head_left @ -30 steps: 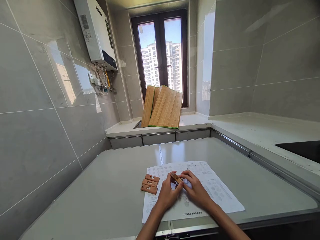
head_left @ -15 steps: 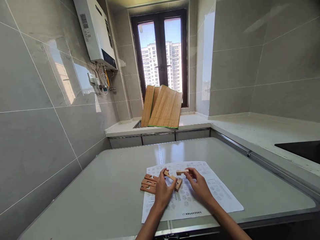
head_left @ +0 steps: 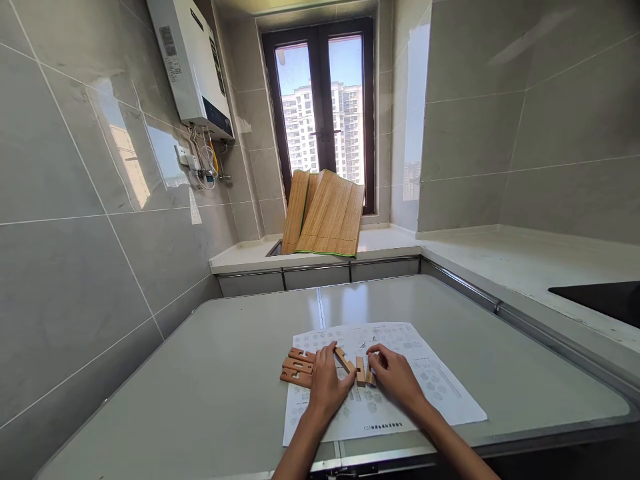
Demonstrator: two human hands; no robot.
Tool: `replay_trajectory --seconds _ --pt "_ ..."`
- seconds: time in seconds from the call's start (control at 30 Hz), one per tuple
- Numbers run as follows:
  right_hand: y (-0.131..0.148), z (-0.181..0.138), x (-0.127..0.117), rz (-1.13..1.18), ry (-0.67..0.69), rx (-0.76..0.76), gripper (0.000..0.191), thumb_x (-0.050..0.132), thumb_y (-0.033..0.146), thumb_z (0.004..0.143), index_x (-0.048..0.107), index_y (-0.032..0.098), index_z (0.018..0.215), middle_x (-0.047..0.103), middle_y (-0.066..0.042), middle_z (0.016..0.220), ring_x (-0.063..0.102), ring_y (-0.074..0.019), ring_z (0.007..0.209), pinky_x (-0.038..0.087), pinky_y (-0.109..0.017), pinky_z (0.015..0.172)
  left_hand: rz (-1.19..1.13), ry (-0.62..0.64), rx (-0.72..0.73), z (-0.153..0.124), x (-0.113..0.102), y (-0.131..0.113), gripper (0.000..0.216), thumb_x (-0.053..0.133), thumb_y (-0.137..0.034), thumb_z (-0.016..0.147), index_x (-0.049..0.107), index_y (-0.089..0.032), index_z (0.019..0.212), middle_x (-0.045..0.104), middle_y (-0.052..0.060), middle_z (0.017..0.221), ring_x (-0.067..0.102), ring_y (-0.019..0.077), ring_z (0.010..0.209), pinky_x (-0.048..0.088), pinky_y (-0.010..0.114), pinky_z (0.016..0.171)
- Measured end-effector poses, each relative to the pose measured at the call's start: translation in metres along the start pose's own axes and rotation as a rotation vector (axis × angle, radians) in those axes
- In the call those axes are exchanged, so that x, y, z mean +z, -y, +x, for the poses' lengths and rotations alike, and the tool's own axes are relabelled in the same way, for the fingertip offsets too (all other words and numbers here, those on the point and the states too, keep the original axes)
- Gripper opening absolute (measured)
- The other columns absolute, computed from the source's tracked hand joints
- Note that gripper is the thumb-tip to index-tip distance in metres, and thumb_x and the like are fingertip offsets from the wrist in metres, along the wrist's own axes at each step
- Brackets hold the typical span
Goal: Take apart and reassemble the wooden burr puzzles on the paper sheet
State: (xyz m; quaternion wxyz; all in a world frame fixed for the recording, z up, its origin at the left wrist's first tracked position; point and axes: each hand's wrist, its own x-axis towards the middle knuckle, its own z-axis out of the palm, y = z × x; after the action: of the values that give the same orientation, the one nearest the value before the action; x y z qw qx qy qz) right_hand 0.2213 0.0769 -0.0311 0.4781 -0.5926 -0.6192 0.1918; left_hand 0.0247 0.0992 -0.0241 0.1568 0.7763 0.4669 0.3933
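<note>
Apparently a kitchen — water heater (head_left: 193, 67), tiled walls (head_left: 470, 137), white counter (head_left: 470, 248).

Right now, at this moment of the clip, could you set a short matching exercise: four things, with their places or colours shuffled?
1. Bamboo mat
2. Printed sheet
3. Flat notched pieces
4. Right hand

A. Reddish-brown, beside the left hand
B. At the rightmost light block
C. Before the window
D. White, spread on the table

Pairs: 1-C, 2-D, 3-A, 4-B

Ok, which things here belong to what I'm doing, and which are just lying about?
Likely in use:
pale wooden pieces at left hand and right hand
notched brown pieces
printed sheet

Just around:
straw-coloured mat
wall-mounted water heater
</note>
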Motion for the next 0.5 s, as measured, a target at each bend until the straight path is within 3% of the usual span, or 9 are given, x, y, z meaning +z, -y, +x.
replay_trajectory --seconds 0.2,0.4,0.5 --pt "-0.001 -0.002 0.002 -0.113 0.012 -0.018 0.025 0.050 0.044 0.089 0.069 0.027 0.087 0.065 0.001 0.060 0.062 -0.0215 0.058 0.041 -0.030 0.057 -0.007 0.114 0.112 -0.003 -0.002 -0.006 0.047 0.069 -0.030 0.076 0.060 -0.024 0.122 0.064 0.010 0.118 0.054 0.0334 0.116 0.045 0.050 0.101" --pt "-0.002 -0.003 0.003 -0.179 0.022 -0.015 0.025 0.051 0.044 0.090 0.067 0.027 0.083 0.065 0.001 0.061 0.061 -0.0217 0.060 0.037 -0.029 0.055 -0.014 0.193 0.184 -0.007 -0.007 -0.016 0.067 0.076 -0.022 0.063 0.057 -0.024 0.127 0.062 0.010 0.121 0.054 0.0332 0.115 0.044 0.048 0.102" --pt "-0.001 -0.004 0.003 -0.184 0.038 -0.017 0.026 0.051 0.045 0.091 0.067 0.027 0.082 0.066 0.001 0.062 0.062 -0.0221 0.061 0.036 -0.029 0.055 -0.024 0.247 0.210 -0.008 -0.011 -0.021 0.081 0.083 -0.027 0.057 0.053 -0.024 0.132 0.060 0.010 0.126 0.053 0.0338 0.117 0.043 0.047 0.104"
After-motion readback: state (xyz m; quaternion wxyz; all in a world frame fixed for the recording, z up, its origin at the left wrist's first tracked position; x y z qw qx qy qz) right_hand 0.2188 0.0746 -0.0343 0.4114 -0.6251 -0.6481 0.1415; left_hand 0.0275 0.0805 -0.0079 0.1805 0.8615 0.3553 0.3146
